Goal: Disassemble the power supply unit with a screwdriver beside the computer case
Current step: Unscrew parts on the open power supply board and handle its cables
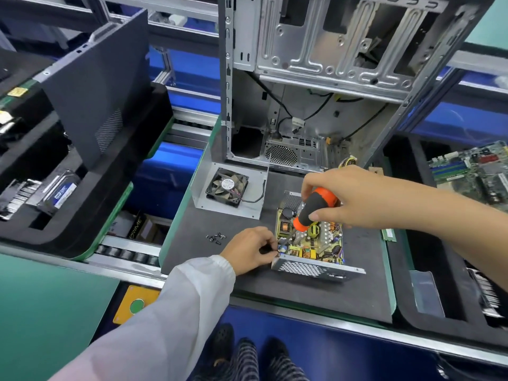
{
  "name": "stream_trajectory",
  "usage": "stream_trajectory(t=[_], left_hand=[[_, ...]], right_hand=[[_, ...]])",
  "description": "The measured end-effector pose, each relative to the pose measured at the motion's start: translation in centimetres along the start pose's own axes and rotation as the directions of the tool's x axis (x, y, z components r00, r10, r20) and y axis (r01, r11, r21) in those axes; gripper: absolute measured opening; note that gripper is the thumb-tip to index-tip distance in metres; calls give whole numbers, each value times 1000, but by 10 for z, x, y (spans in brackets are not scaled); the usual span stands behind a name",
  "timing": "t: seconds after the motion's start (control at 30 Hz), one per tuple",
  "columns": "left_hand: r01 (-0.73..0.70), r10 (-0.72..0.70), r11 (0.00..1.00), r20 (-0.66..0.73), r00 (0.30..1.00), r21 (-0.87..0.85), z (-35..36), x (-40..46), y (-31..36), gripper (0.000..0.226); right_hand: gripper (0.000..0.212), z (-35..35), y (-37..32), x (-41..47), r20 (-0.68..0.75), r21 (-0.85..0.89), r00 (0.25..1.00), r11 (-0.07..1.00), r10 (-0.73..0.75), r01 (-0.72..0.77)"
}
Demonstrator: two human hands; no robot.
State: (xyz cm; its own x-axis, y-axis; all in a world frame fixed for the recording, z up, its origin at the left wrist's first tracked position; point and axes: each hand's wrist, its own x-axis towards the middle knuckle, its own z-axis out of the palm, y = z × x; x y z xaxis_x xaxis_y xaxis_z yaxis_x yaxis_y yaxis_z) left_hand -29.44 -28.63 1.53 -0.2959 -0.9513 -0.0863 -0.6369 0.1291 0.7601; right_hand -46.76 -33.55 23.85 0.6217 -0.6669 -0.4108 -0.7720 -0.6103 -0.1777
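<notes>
Grey table mat (275, 292) carries opened power supply unit (310, 240) directly under right hand (349, 196), clamped on near-upright screwdriver (313, 209), tip down into board; left hand (247, 250) pinches its near-left corner.

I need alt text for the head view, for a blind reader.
The right hand grips an orange-and-black screwdriver over an opened metal power supply unit, while the left hand pinches at its corner. An open grey computer case stands behind.
</notes>
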Motion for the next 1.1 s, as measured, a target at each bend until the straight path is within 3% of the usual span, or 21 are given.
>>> stream_trajectory(t=[0.9,1.1], left_hand=[[-18,19,999,-59,998,26,2,-3,1,7],[-27,30,998,-53,998,63,2,-3,2,8]], right_hand=[[17,12,-25,11,79,-140,997,990,-5,16],[28,16,-26,14,60,-215,997,976,42,-28]])
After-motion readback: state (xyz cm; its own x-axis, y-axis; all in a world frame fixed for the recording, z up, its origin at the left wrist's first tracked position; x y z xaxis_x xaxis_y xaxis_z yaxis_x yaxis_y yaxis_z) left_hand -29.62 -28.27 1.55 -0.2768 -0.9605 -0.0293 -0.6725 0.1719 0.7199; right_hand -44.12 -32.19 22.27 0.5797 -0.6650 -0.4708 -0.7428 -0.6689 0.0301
